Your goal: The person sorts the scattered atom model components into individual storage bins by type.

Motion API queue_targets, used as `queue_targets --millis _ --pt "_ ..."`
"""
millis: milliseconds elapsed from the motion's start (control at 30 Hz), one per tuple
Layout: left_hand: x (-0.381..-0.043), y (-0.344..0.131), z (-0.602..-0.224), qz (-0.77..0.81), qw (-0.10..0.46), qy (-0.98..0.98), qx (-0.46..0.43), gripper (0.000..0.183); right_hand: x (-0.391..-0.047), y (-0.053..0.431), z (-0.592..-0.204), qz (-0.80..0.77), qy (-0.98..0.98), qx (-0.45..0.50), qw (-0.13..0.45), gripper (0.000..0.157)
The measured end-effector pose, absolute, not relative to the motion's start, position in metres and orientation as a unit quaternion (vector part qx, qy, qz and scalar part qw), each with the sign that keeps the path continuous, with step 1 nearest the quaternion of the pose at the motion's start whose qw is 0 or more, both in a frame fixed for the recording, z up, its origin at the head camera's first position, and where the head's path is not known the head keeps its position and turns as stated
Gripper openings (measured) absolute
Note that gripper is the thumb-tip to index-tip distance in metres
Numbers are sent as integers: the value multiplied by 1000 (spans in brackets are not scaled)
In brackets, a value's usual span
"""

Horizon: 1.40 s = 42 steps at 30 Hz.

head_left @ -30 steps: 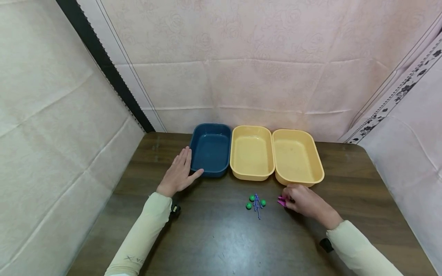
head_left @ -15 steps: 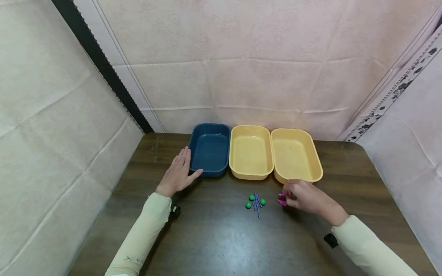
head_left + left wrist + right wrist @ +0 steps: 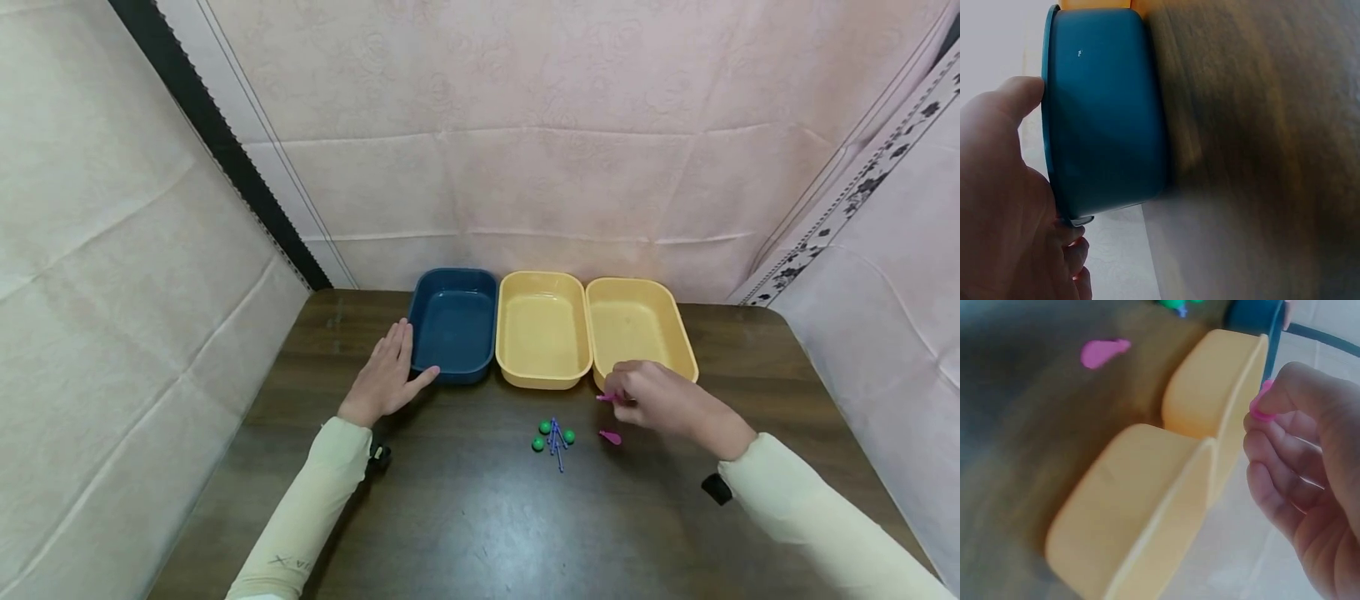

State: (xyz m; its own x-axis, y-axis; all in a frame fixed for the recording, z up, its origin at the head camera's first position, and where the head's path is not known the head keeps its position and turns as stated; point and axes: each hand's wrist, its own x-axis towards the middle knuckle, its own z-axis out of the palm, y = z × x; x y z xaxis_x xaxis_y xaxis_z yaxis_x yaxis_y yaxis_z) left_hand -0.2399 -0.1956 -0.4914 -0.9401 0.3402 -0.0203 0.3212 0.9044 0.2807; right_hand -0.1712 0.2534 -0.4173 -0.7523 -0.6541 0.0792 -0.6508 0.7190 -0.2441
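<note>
My right hand [image 3: 660, 404] pinches a small pink balloon, uninflated [image 3: 1263, 403], between thumb and fingertips, raised at the front of the right yellow tub [image 3: 641, 321]. A second pink balloon [image 3: 611, 437] lies on the table just below that hand. My left hand [image 3: 386, 375] rests with straight fingers along the left side of the blue tub [image 3: 454, 321], its thumb at the front rim. Between the hands, several thin purple sticks [image 3: 556, 437] lie in a small bunch, with green balls [image 3: 537, 444] around them.
The middle yellow tub [image 3: 543, 325] stands between the blue tub and the right yellow one, all in a row at the back edge of the brown table [image 3: 465, 517]. Pale cloth [image 3: 480, 183] hangs behind and on both sides.
My right hand has risen from the table toward the right yellow tub, carrying one pink balloon. The other stays on the table. My left hand keeps its place.
</note>
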Motion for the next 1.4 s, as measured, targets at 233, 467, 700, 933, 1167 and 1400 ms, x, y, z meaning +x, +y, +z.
queue_targets --millis 233,467,700,933,1167,1400 --pt "-241 -193 -490 138 33 975 169 102 -190 241 -397 -108 918 -380 -18 14" --pt "-242 -194 -490 140 32 975 168 103 -205 221 -373 -94 908 -406 -49 15" --pt "-241 -197 -491 145 29 974 170 103 -220 195 -357 -87 901 -423 -40 14" --pt "-241 -198 -490 145 30 974 170 103 -236 171 -349 -85 902 -424 -22 6" --pt "-241 -198 -490 142 24 975 169 103 -255 150 -349 -83 896 -436 -25 1" --pt "-237 -196 -491 141 26 975 169 103 -273 126 -355 -84 896 -436 -14 5"
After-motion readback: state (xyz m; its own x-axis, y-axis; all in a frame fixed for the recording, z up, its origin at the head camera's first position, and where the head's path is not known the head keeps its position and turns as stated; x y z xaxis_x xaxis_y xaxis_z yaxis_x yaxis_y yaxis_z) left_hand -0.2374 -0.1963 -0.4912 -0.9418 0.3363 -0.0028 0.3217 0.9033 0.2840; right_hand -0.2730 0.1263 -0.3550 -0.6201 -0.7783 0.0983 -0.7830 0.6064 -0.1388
